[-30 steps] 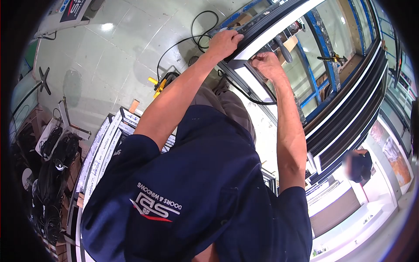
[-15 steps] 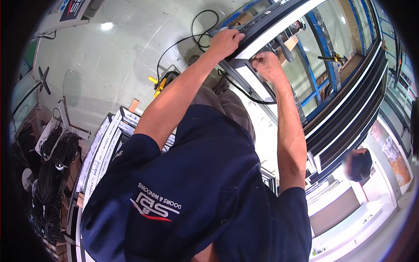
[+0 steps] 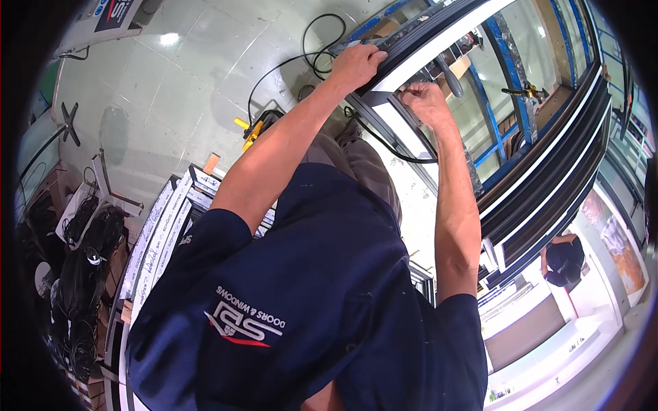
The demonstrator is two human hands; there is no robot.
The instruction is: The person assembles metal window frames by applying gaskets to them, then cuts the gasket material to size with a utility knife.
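My left hand (image 3: pixel 356 66) lies at the near end of a dark frame profile (image 3: pixel 428 38) with a white face, its fingers curled over the profile's outer edge. At the inner side of the frame's corner, my right hand (image 3: pixel 423 103) has its fingertips pinched together; whatever is between them is hidden. Below it runs a shorter frame side (image 3: pixel 399 127) with a white face. A thin black strip or cable (image 3: pixel 394 152) curves under this side. A grey rounded handle (image 3: pixel 450 79) is just beyond my right hand.
Blue metal racking (image 3: pixel 504 68) stands beneath the frame. Long dark profiles (image 3: pixel 555 185) lie to the right. Yellow-handled tools are on the floor side (image 3: pixel 252 130) and on the rack (image 3: pixel 528 91). Wrapped profiles (image 3: pixel 161 240) stand at left. Another person (image 3: pixel 565 262) is at far right.
My right hand has shifted very slightly at the frame's corner. My left hand stays on the profile. The other person's arms and posture have changed.
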